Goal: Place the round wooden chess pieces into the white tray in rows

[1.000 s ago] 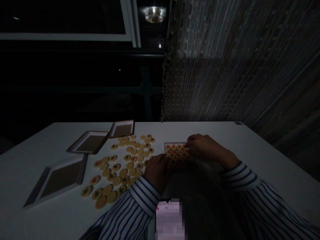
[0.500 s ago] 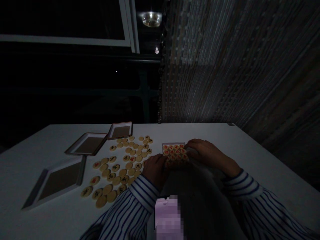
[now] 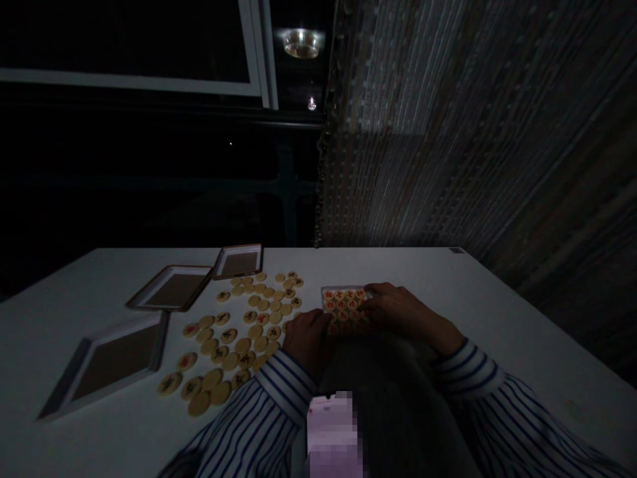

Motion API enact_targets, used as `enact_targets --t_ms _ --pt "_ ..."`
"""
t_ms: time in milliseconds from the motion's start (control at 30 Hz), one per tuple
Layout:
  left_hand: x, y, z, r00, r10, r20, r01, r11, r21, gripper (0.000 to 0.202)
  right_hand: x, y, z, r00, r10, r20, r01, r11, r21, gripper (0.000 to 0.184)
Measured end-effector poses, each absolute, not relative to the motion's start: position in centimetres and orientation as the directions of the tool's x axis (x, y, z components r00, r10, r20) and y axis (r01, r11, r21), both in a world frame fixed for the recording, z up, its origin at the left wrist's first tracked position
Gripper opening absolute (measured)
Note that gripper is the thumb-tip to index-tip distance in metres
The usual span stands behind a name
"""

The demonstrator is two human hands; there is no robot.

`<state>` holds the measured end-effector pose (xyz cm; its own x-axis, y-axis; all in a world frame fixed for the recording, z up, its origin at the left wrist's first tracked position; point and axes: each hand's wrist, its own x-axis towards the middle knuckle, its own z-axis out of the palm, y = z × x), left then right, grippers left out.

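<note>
A shallow box (image 3: 329, 288) near the table's front edge holds rows of round Chinese chess pieces (image 3: 343, 307) with red characters. My left hand (image 3: 309, 335) is closed at the box's near left side, its fingertips against the edge. From the right, my right hand (image 3: 411, 315) reaches over the box, fingers apart and touching pieces at the right end. Its fingers cover part of the last columns. The front row lies in shadow. Left of my left hand, many loose chess pieces (image 3: 243, 345) are scattered, some showing black or red characters, others plain side up.
Three shallow trays or lids lie at the left: a near one (image 3: 119, 355), a middle one (image 3: 172, 287) and a far one (image 3: 239, 261). A phone with a lit screen (image 3: 331, 425) is below my hands. A bead curtain (image 3: 398, 133) hangs behind the white table (image 3: 502, 318).
My right hand has shifted left, its fingers now farther over the pieces at the box's right end. My left hand stays at the box's left side. The view has shifted slightly.
</note>
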<state>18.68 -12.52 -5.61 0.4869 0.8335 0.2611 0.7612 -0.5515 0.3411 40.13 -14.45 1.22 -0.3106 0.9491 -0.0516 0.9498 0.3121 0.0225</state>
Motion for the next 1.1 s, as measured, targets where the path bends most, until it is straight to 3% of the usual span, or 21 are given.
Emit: enact_targets --t_ms 833,1100 --pt "18.6 -12.3 -5.7 0.503 0.832 0.235 0.770 -0.555 0.316 0.033 40.3 -14.4 1.1 -0.329 0.943 -0.061 0.943 0.331 0.039 0.029" --pt "18.6 -12.4 -5.8 0.497 0.830 0.254 0.770 -0.557 0.312 0.032 40.5 -14.9 1.6 -0.317 0.949 -0.005 0.948 0.317 0.023 0.030"
